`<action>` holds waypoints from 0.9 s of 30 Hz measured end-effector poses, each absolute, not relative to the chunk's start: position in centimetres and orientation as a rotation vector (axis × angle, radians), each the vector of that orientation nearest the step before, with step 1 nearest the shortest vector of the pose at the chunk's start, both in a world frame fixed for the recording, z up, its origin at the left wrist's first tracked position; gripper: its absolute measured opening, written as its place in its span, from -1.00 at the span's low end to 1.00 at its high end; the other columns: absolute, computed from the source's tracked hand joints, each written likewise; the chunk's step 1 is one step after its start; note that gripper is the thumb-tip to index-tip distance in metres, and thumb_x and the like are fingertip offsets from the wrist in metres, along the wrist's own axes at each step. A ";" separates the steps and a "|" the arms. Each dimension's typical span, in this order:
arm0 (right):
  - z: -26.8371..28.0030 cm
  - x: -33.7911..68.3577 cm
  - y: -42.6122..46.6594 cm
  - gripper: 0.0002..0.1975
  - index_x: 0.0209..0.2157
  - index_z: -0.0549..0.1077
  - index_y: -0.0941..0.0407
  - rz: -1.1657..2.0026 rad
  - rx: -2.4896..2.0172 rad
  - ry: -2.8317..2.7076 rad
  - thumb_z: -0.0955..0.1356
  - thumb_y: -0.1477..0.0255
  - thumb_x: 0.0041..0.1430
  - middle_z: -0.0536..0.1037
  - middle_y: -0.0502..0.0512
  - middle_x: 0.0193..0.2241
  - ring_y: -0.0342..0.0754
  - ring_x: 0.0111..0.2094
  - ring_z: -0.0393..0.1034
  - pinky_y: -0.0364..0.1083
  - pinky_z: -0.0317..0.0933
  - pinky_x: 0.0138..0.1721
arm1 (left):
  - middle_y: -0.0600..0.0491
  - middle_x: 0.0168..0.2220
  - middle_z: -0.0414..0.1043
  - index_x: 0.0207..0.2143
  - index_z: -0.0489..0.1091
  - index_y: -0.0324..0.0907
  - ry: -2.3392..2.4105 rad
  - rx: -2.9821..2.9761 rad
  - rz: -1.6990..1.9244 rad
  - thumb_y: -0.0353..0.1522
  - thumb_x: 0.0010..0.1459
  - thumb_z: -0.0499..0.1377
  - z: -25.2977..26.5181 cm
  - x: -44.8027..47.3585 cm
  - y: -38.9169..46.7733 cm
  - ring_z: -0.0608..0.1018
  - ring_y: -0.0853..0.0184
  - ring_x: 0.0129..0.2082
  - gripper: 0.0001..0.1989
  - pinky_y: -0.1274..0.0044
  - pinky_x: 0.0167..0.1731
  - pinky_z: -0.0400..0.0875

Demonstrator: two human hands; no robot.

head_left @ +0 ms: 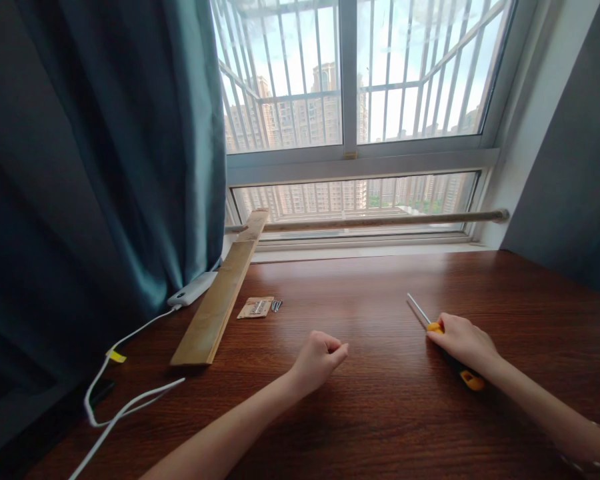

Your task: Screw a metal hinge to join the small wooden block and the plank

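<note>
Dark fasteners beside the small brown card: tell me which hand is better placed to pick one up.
Left, most likely: the left hand is nearer the dark fasteners, curled with nothing visible in it; the right hand is farther away and holds a screwdriver.

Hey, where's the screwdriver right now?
In the head view, the screwdriver is right of centre, held in the right hand at the table, its tip pointing toward the window.
</note>
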State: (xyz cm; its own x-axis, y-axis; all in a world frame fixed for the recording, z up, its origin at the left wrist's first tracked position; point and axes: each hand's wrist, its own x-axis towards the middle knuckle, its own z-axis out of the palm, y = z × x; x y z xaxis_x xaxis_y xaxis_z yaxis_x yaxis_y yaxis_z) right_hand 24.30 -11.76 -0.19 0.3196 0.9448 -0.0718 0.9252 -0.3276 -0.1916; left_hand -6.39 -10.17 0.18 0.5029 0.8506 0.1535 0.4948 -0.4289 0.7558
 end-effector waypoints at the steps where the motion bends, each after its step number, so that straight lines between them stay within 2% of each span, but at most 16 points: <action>1: -0.2 24.3 -11.8 -0.68 -0.38 0.39 0.11 0.255 -2.464 -1.754 0.21 0.16 0.02 0.50 0.20 -0.29 0.17 -0.24 0.42 -0.06 0.09 -0.43 | 0.17 -0.68 -0.24 -0.74 -0.17 -0.19 1.092 2.100 0.699 -0.26 0.07 0.00 0.2 -6.4 -10.3 -0.08 0.54 -0.65 -0.54 0.55 -0.61 -0.20; 7: -0.1 24.8 -12.0 -0.68 -0.38 0.36 0.12 0.284 -2.520 -1.767 0.20 0.16 0.03 0.49 0.23 -0.25 0.20 -0.21 0.41 -0.04 0.10 -0.41 | 0.18 -0.68 -0.24 -0.74 -0.17 -0.20 1.081 2.127 0.696 -0.27 0.08 0.01 0.5 -6.5 -10.4 -0.08 0.54 -0.65 -0.53 0.55 -0.61 -0.20; 20: 0.1 24.4 -12.8 -0.67 -0.34 0.36 0.13 0.182 -2.507 -1.874 0.22 0.14 0.07 0.49 0.23 -0.31 0.19 -0.25 0.43 -0.02 0.15 -0.40 | 0.18 -0.68 -0.24 -0.75 -0.14 -0.20 1.098 2.125 0.702 -0.23 0.09 0.01 0.4 -6.5 -10.2 -0.07 0.52 -0.65 -0.52 0.54 -0.61 -0.19; 24: 0.6 23.0 -13.8 -0.66 -0.31 0.37 0.18 -0.120 -2.444 -1.927 0.23 0.17 0.11 0.47 0.26 -0.33 0.18 -0.26 0.41 0.01 0.19 -0.35 | 0.19 -0.75 -0.18 -0.79 -0.04 -0.19 1.194 2.021 0.710 -0.16 0.09 -0.01 0.2 -6.6 -9.5 -0.02 0.51 -0.68 -0.50 0.54 -0.61 -0.14; 27: 0.8 20.7 -15.0 -0.67 -0.22 0.38 0.21 -0.345 -2.233 -1.999 0.26 0.24 0.11 0.44 0.30 -0.28 0.19 -0.21 0.35 0.05 0.20 -0.26 | 0.18 -0.81 -0.06 -0.82 0.05 -0.19 1.262 1.948 0.740 -0.12 0.09 -0.02 0.0 -6.9 -8.8 0.07 0.49 -0.73 -0.48 0.55 -0.60 -0.05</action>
